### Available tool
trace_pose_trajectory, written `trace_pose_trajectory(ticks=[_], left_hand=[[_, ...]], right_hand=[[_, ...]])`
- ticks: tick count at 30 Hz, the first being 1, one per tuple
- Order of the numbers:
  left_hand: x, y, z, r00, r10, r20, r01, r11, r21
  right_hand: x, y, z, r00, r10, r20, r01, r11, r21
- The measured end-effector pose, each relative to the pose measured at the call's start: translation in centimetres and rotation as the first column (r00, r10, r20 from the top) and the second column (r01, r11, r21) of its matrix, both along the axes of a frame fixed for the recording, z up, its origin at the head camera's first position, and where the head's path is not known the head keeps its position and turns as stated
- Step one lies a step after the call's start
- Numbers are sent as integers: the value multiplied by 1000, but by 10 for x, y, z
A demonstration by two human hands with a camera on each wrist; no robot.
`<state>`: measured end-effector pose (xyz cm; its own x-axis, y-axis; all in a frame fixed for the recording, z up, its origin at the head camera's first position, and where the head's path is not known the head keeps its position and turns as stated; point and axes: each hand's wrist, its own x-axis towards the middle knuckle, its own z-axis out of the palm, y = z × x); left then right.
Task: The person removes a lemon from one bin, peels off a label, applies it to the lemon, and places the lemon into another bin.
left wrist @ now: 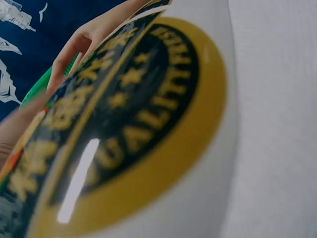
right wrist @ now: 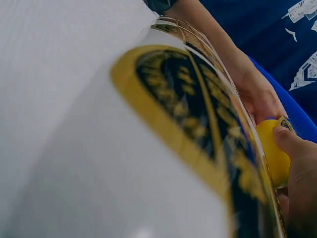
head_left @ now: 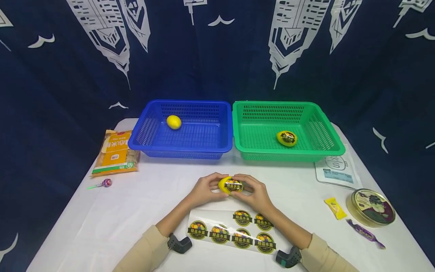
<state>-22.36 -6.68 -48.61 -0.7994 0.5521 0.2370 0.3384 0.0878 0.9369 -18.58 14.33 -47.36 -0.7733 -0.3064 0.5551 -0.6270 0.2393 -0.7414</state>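
Note:
Both hands hold a yellow lemon [head_left: 222,185] over the middle of the table, close behind a sheet of stickers [head_left: 217,217]. My left hand [head_left: 205,190] grips the lemon's left end between thumb and fingers; my right hand [head_left: 257,193] pinches its right side. A round black-and-gold sticker [head_left: 233,185] with Chinese lettering lies across the lemon's front. In the right wrist view the lemon [right wrist: 272,151] shows beyond the sheet, with a thumb [right wrist: 292,141] pressed at the sticker's edge. The sheet bears several more such stickers and fills much of both wrist views.
A blue basket [head_left: 183,154] with a plain lemon [head_left: 174,122] stands behind left, beside a green basket [head_left: 285,156] with a stickered lemon [head_left: 287,138]. At left lie a snack bag [head_left: 117,151] and lollipop [head_left: 107,183]; at right, a round tin [head_left: 372,207], wrapped candies [head_left: 335,208] and a white packet [head_left: 336,168].

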Motion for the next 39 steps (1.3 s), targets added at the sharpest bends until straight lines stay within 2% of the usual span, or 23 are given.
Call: trace_pose_trajectory(ticks=[4, 7, 11, 16, 18, 20, 24, 25, 27, 33, 39], left_hand=[[-7, 2, -13, 996, 40, 79, -39, 999, -3], [-9, 5, -14, 993, 66, 102, -67, 998, 13], [-8, 8, -13, 990, 72, 125, -78, 996, 38], [-9, 7, -12, 986, 84, 144, -87, 996, 11], [-11, 6, -11, 984, 78, 159, -79, 997, 2], [-8, 4, -2, 981, 65, 183, -66, 998, 0], [-9, 2, -1, 971, 49, 236, -50, 999, -1], [-9, 2, -1, 970, 47, 239, -48, 999, -1], [-13, 1, -10, 972, 44, 231, -46, 999, 2], [-14, -4, -17, 986, -1, 170, -3, 1000, 22], [-11, -5, -17, 987, -89, 134, 72, 989, 126]], right_hand=[[1, -1, 2, 1000, 5, -13, -5, 1000, 5], [2, -2, 1, 1000, 1, -27, -1, 1000, 11], [2, -2, 1, 1000, 6, -30, -5, 1000, 13], [2, -1, 1, 1000, 12, -23, -11, 1000, 12], [2, -1, 1, 1000, 14, -17, -14, 1000, 12], [1, 0, 1, 1000, 20, -3, -20, 1000, 8], [1, 0, 1, 999, 31, 27, -31, 1000, 4], [1, 1, 1, 999, 33, 35, -33, 999, 2], [0, 2, 0, 998, 37, 46, -37, 999, -2], [-3, 6, -4, 996, 56, 63, -55, 998, -10], [-2, 6, -3, 991, 74, 108, -73, 997, -13]])
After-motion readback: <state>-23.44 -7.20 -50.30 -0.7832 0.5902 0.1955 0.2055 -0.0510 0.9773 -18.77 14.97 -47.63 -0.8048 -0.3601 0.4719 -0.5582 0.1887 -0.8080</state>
